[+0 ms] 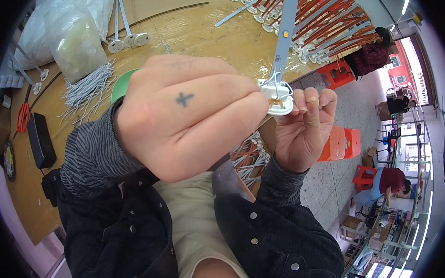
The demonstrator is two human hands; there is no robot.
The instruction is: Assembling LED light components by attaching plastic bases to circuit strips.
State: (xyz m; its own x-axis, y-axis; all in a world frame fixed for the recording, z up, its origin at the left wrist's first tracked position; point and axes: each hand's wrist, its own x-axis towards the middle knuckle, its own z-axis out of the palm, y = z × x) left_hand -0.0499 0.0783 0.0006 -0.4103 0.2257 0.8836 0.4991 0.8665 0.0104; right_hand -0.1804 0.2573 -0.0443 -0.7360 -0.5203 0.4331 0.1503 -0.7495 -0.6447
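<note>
Head view: the brown tabletop [187,30] spreads beyond both raised hands. The left hand [193,115] is curled, fingertips hidden, so its grip cannot be told. The right hand [308,133] pinches with its fingers. A light strip [284,42] points its long axis up and away from the body, above a white cap [281,111] held between the hands: just right of the left knuckles, left of the right fingers, neither clearly nearer. Thin white wires [274,81] loop there.

No words or numbers can be read. One small dark cross [184,99] stands on the left hand [183,120]; the strip's [282,47] marks are too tiny.
</note>
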